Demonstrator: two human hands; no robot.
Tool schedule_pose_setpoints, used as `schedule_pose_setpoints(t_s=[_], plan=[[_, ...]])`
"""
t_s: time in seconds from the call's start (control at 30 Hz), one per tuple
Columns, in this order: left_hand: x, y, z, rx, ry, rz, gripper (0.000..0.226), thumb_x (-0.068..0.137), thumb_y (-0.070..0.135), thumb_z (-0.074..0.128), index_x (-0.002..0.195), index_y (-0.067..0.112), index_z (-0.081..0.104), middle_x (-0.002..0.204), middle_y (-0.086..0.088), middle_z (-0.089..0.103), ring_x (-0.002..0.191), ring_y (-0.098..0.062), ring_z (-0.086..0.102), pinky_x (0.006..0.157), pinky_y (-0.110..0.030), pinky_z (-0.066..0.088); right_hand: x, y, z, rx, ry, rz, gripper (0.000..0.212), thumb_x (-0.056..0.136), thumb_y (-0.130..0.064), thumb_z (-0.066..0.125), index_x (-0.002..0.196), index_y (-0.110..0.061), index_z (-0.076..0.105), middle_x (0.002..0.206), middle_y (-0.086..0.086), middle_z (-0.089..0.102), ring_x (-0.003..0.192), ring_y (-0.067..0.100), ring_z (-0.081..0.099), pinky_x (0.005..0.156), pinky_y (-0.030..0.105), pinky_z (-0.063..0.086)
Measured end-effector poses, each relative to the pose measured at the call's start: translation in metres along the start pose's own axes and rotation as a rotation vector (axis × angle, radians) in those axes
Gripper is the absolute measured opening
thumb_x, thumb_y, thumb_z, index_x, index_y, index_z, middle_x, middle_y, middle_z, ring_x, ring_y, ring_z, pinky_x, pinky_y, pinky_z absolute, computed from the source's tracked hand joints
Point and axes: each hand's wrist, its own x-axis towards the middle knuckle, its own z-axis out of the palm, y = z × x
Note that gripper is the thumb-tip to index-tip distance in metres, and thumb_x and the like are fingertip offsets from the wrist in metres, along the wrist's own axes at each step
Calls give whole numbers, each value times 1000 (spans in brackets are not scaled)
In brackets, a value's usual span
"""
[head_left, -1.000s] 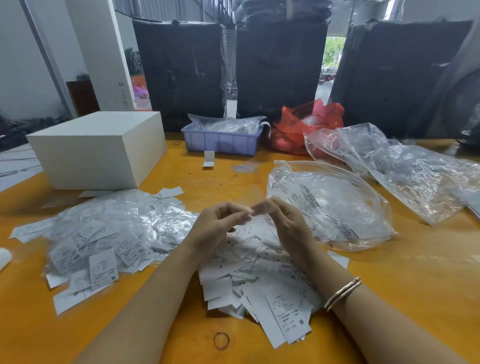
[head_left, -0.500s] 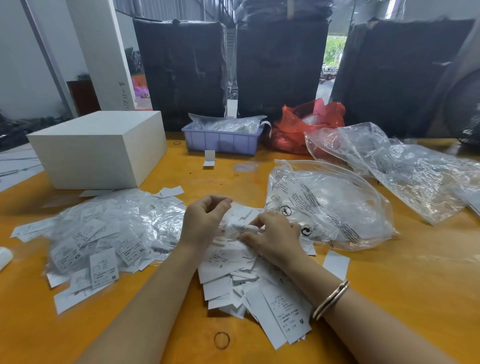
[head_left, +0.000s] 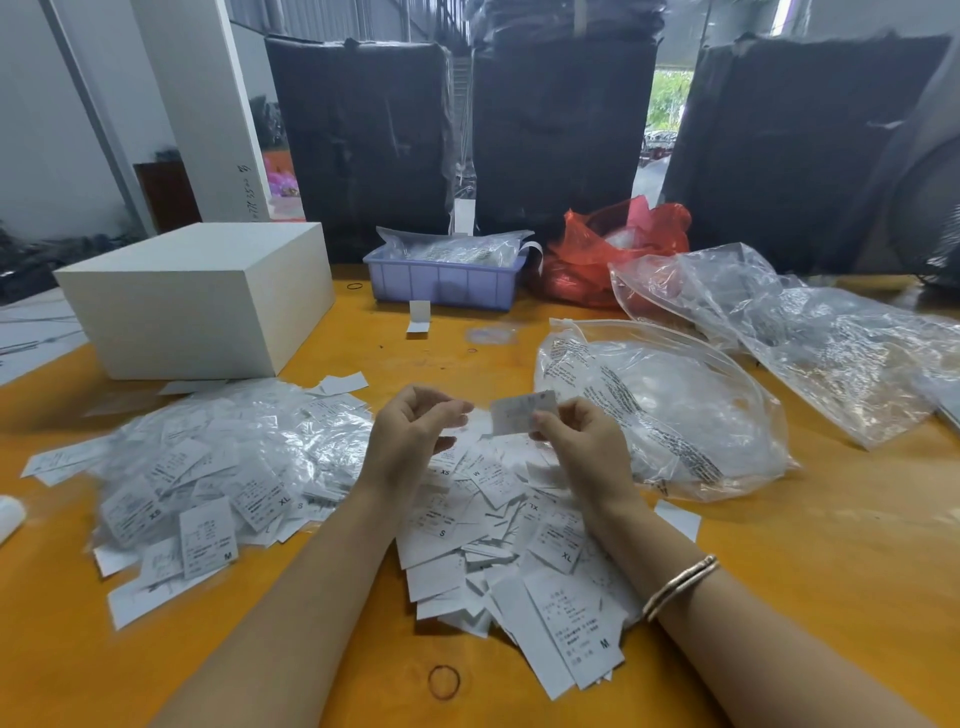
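My right hand (head_left: 582, 441) pinches a single white label (head_left: 519, 413) by its right edge and holds it up above a loose pile of white size labels (head_left: 519, 545) in front of me. My left hand (head_left: 413, 434) hovers just left of that label with its fingers curled toward the thumb. Whether it holds a thin clear sleeve I cannot tell. A second heap of labels in small clear sleeves (head_left: 208, 467) lies to the left on the orange table (head_left: 810, 561).
A large clear zip bag (head_left: 685, 415) lies right of my hands, with more crumpled clear bags (head_left: 810, 338) beyond it. A white box (head_left: 197, 301) stands at the back left. A blue tray (head_left: 441, 285) and a red bag (head_left: 613, 249) sit behind. A rubber band (head_left: 443, 680) lies near me.
Both hands dipped to the loose pile and have risen again. My right hand now holds one label up; before, the fingertips of both hands met above the pile.
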Motion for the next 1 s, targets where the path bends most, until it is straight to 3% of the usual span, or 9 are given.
schedule_pose_setpoints(t_s=[0.03,0.17,0.23,0.4,0.5,0.63,0.73,1.0], plan=[[0,1,0,-44,-17,-12,11,88,8,60,83,15,54,84,2,74,79,-7,68,76,-29,50,1,0,-1,54,11,17,4,84,-9,63,82,-5,63,83,14,66,81,31,63,76,43,53],[0,0,0,-181,-61,-54,16,87,3,61,93,16,56,81,3,73,76,-9,68,69,-24,51,1,-2,-3,278,6,24,15,84,1,57,83,-13,62,78,2,62,74,13,57,59,14,48],[-1,1,1,-205,-85,-76,24,83,4,65,101,19,61,79,5,71,75,-7,67,64,-19,52,0,-4,-4,342,-23,16,12,87,-4,58,85,-13,66,78,2,65,69,11,60,56,15,47],[-2,2,3,-237,-100,-84,18,76,8,70,85,22,73,77,6,70,71,-4,64,62,-15,51,-3,-7,-1,370,-154,-76,24,90,1,53,96,-17,67,86,4,68,71,11,61,59,20,49],[-3,2,4,-235,-125,-73,16,68,18,71,84,22,73,71,9,67,67,-2,62,63,-14,50,-6,-10,-3,355,-179,-161,34,91,3,50,106,-24,64,87,7,63,62,12,59,57,21,48],[-3,2,4,-202,-154,-68,24,66,25,71,91,22,71,70,11,66,69,-1,61,65,-15,49,-10,-15,0,205,-141,-247,32,91,6,45,96,-11,70,97,9,61,64,10,58,59,17,47],[-4,1,3,-188,-194,-55,24,67,27,72,91,24,72,71,10,65,71,-2,61,66,-16,49,-12,-16,1,130,-214,-271,19,93,-6,52,104,-9,68,100,11,58,71,6,58,64,18,49],[-7,2,3,-88,-316,-100,27,63,43,74,86,29,76,83,8,70,78,-2,63,65,-17,48,-8,-11,3,-49,-185,-407,5,82,-16,70,79,-12,67,78,-3,58,69,8,55,68,26,48]])
